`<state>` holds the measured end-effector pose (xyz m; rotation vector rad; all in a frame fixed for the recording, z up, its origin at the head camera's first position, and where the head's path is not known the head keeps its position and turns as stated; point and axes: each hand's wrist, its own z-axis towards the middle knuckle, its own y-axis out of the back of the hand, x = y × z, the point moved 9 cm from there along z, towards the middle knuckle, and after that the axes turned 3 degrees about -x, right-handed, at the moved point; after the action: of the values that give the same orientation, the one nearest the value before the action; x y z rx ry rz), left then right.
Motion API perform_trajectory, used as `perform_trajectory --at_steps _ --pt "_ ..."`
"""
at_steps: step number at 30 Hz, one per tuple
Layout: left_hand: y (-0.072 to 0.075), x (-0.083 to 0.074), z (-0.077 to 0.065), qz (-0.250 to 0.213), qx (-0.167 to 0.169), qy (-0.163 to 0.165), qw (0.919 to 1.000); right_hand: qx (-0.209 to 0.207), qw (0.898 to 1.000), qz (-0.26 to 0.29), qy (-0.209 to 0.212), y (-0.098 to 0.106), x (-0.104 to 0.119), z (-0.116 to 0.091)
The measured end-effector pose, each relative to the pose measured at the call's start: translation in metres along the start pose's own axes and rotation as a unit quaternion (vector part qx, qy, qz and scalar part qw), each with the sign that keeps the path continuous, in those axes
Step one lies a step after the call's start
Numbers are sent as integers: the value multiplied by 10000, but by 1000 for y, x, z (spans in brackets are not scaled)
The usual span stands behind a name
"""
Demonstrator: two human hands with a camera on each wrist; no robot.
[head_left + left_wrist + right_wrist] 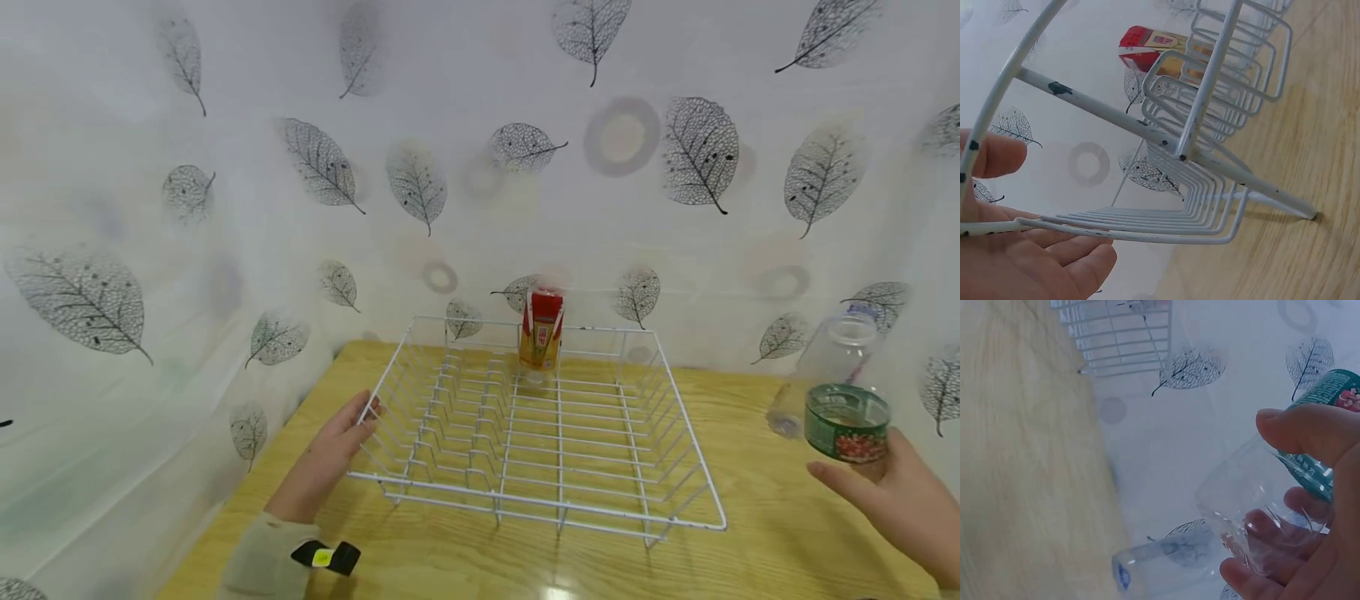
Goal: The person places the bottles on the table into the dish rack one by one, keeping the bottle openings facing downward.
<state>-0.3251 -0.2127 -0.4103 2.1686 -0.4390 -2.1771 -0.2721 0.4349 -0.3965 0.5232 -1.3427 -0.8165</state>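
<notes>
A white wire dish rack [558, 504] stands on the wooden table. At its left side is my left hand [337, 442], touching the rim. In the left wrist view, the straight fingers [1088, 265] lie under the wires, palm up, with the thumb apart from them. To the right of the rack, my right hand [900, 492] holds a clear plastic bottle [1235, 487] with a green label [858, 446] picturing red beans or seeds. Thumb and fingers wrap round it. A red-and-yellow container [542, 333] sits upright at the rack's back.
Close behind the held bottle is another clear bottle [1166, 559] with a blue mark near one end. A whitish curtain [480, 208] printed with dark leaves hangs behind and left of the wooden table [450, 550].
</notes>
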Motion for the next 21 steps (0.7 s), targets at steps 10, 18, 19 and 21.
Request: perform_trajectory --at_steps 10,18,19,21 --pt "-2 -21 0 1368 -62 -587 9888 -17 9933 -1133 232 7 59 5" --pt "-23 -73 -6 2771 -315 -1432 9496 -47 9825 -793 1682 -9 131 7" --pt "-28 -78 -7 2899 -319 -1545 9440 -59 9803 -820 1797 -12 137 7" --pt "-40 -88 -8 3207 -313 -1792 9295 -15 9770 -966 1902 -19 148 6"
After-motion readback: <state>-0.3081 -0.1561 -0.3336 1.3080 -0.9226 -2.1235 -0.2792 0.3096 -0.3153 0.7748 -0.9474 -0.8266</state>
